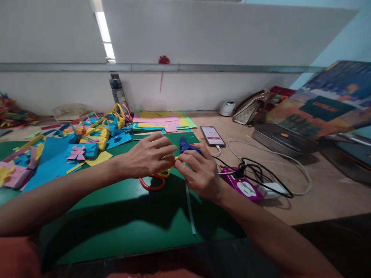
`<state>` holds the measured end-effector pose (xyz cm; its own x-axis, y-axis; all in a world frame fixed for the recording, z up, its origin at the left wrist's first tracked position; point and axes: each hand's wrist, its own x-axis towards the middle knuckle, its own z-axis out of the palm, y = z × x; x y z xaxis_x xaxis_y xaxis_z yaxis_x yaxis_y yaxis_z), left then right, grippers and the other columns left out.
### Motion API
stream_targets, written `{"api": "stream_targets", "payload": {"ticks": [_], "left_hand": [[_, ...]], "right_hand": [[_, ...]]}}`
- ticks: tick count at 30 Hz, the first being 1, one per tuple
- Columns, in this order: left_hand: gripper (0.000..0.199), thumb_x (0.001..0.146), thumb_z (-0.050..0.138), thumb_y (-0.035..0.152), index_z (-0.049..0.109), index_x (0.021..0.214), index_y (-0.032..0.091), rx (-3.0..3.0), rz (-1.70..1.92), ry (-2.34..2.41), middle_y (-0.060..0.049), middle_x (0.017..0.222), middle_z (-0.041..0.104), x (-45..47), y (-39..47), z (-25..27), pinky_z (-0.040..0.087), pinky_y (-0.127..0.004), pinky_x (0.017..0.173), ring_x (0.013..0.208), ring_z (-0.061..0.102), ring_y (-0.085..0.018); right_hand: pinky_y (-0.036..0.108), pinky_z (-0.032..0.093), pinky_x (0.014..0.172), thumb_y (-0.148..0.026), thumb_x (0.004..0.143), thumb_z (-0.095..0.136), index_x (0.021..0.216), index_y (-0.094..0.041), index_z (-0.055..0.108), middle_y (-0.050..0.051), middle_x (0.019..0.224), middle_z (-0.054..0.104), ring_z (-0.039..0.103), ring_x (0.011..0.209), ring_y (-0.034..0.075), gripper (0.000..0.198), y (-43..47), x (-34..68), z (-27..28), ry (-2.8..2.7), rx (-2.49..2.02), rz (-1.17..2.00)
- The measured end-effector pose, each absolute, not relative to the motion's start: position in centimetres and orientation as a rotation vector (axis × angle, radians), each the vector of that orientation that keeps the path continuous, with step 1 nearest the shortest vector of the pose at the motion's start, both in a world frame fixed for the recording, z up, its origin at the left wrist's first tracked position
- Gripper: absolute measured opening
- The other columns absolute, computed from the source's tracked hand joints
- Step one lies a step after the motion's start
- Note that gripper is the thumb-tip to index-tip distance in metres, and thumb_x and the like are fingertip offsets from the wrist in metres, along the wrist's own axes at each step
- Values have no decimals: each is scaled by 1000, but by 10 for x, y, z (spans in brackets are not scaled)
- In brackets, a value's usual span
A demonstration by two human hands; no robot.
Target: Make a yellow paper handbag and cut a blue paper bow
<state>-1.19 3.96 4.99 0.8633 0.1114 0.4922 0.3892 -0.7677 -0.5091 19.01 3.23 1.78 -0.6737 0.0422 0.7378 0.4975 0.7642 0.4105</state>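
My left hand (149,154) and my right hand (199,170) meet above the green mat (124,220). Between their fingertips is a small yellow paper piece (172,160), mostly covered by the fingers. A blue glue gun (185,145) lies just beyond my right hand, which hides part of it; whether the hand touches it I cannot tell. Its clear glue stick (189,208) sticks out toward me. Below my left hand, red-handled scissors (152,188) rest on the mat, with a yellow loop (165,174) beside them.
Paper baskets (98,135) in several colours and a blue sheet (48,162) lie at left. Coloured paper sheets (165,120) sit at the back. At right are a phone (213,136), a purple power strip (242,185) with looping cables, and a dark case (284,139).
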Motion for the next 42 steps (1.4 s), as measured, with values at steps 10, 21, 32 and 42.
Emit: {"api": "stream_targets", "payload": {"ticks": [10, 21, 32, 42], "left_hand": [[12, 86, 52, 18, 59, 75, 16, -2386, -788, -460, -6, 98, 70, -2, 31, 42, 43, -33, 73, 82, 58, -19], [22, 84, 50, 16, 66, 69, 17, -2446, -1005, -776, -7, 100, 72, -3, 36, 31, 47, -33, 80, 86, 66, -18], [19, 73, 53, 12, 71, 69, 15, -2609, -1374, -1240, -8, 88, 74, -10, 49, 34, 54, -31, 72, 81, 70, -21], [14, 62, 59, 12, 72, 65, 12, -2736, -1666, -1806, -10, 81, 74, -14, 59, 34, 56, -34, 75, 88, 69, -26]], "right_hand": [[42, 46, 84, -7, 85, 44, 79, -16, 65, 5, 75, 69, 59, 77, 17, 23, 22, 192, 25, -2219, -363, -887], [43, 44, 83, -8, 84, 43, 77, -14, 65, 6, 77, 68, 58, 78, 18, 24, 22, 192, 22, -2246, -354, -892], [44, 42, 85, -6, 83, 43, 77, -13, 64, 6, 74, 67, 58, 75, 18, 23, 24, 190, 17, -2266, -351, -868], [45, 39, 88, -6, 82, 43, 76, -17, 61, 4, 73, 66, 57, 74, 17, 21, 26, 187, 15, -2276, -375, -868]]}}
